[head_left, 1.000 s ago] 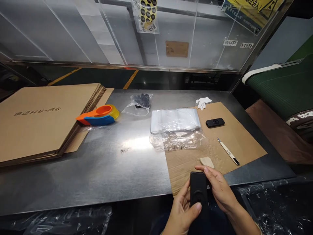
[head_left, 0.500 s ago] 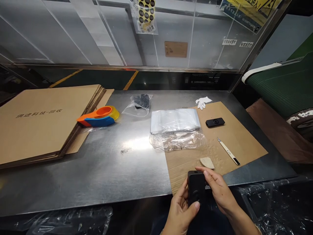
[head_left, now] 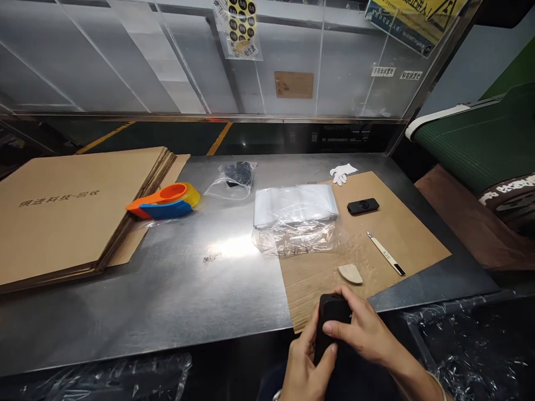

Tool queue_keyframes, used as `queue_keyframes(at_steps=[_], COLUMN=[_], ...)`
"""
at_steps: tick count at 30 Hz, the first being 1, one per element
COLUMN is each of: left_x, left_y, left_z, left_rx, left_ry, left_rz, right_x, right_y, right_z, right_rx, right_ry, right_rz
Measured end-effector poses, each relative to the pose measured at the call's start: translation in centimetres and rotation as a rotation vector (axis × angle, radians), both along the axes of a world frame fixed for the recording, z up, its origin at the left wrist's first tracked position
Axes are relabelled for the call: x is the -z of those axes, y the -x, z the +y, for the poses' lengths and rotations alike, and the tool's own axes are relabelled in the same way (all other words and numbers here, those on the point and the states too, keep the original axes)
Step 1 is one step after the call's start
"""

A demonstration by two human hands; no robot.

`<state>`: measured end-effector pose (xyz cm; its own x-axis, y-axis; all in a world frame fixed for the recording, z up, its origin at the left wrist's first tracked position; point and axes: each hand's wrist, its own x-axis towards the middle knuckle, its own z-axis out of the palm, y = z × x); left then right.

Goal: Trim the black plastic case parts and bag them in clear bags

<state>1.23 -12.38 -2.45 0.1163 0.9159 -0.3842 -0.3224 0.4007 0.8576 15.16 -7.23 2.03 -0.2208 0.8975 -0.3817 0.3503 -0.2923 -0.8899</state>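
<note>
A small black rectangular case (head_left: 329,309) is held between both hands at the table's front edge. My left hand (head_left: 307,362) grips its lower left side, thumb along the near face. My right hand (head_left: 363,328) wraps the upper right side, its thumb lying across the face. Just beyond the case, a beige wedge-shaped pad (head_left: 350,273) rests on a brown cardboard sheet (head_left: 418,239). Farther right on that sheet lie a white-handled craft knife (head_left: 385,253) marked A26 and another black device (head_left: 363,206) with a round control.
A stack of clear plastic bags (head_left: 296,206) lies mid-table. Left are flat cardboard pieces (head_left: 79,206) with an orange and blue tape dispenser (head_left: 167,201) at their edge. A bag with a dark item (head_left: 238,175) and a white glove (head_left: 343,173) lie behind. A green conveyor (head_left: 480,139) stands right.
My right thumb has moved from the case's top right edge across its face. The case has turned slightly in my hands. The whole view has shifted a little.
</note>
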Motion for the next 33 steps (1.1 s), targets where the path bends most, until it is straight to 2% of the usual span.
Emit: queue_keyframes(at_steps=[5, 7, 9, 12, 15, 19, 23, 25, 27, 30, 33], left_x=[0.1, -0.3, -0.7, -0.8, -0.3, 0.0, -0.4, -0.7, -0.9, -1.1, -1.1], left_y=[0.4, 0.3, 0.3, 0.4, 0.4, 0.1, 0.4, 0.7, 0.9, 0.9, 0.8], left_z=[-0.9, -0.6, -0.1, 0.2, -0.1, -0.5, 0.4, 1.0, 1.6, 2.0, 2.2], left_rx=[0.017, 0.016, 0.034, 0.046, 0.008, 0.001, 0.089, 0.141, 0.154, 0.148, 0.149], left_ry=[-0.012, -0.011, 0.017, 0.109, 0.119, 0.082, 0.247, 0.299, 0.261, 0.183, 0.171], left_rz=[0.152, 0.118, 0.0, -0.162, -0.113, -0.04, -0.226, -0.294, -0.321, -0.32, -0.324], right_x=[0.6, 1.2, 1.5, 1.3, 1.0, 2.0, 2.9, 2.6, 2.0, 0.9, 0.5], right_y=[0.9, 1.0, 0.8, -0.1, -0.4, 0.4, 0.8, 0.6, 0.3, 0.1, 0.2], right_z=[0.3, 0.4, 0.7, 0.9, 0.8, 0.7, 1.0, 1.1, 1.2, 1.4, 1.6], right_rx=[0.064, 0.122, 0.131, -0.007, -0.087, 0.027, 0.166, 0.196, 0.238, 0.303, 0.333], right_ry=[-0.047, -0.074, -0.056, 0.018, 0.006, -0.037, 0.088, 0.178, 0.222, 0.225, 0.224], right_rz=[-0.123, -0.167, -0.091, 0.135, 0.09, -0.1, 0.063, 0.158, 0.231, 0.288, 0.284])
